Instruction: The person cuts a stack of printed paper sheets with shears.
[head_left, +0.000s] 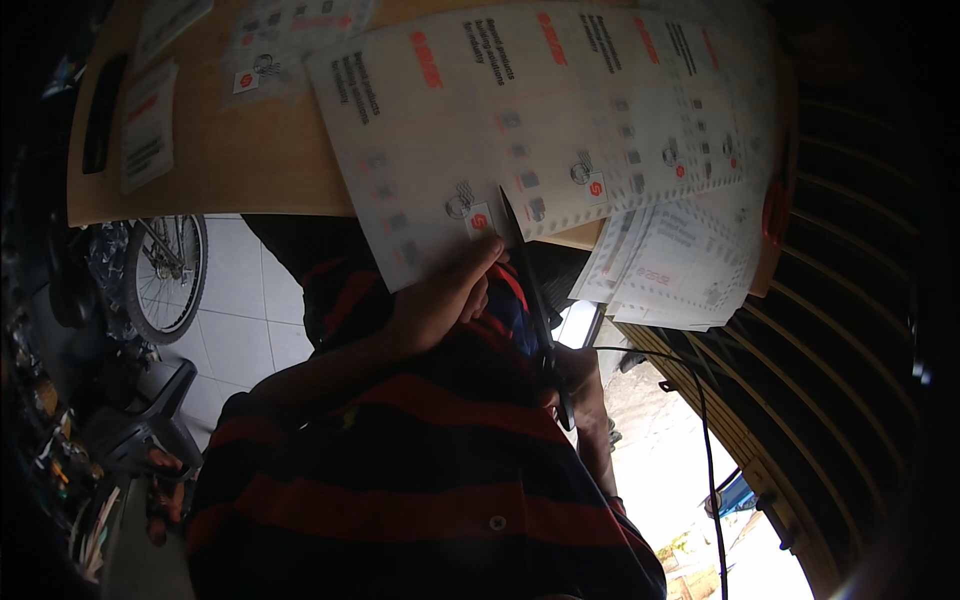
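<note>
You're in a small workshop or shop: printed sheets (520, 120) cover the wooden tabletop (230, 150), a bicycle wheel (165, 275) stands on tiled floor (240, 320) beyond its edge.

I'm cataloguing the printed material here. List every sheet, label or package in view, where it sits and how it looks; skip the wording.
Large printed sheet: held at its lower edge by the left hand, white with grey blocks and red marks; scissors in the right hand meet that edge.
Stack of similar sheets: right, overhanging the wooden table.
Small white label: table's left side, rectangular, red stripe.
Clear packet: top left, red-and-white squares.
</note>
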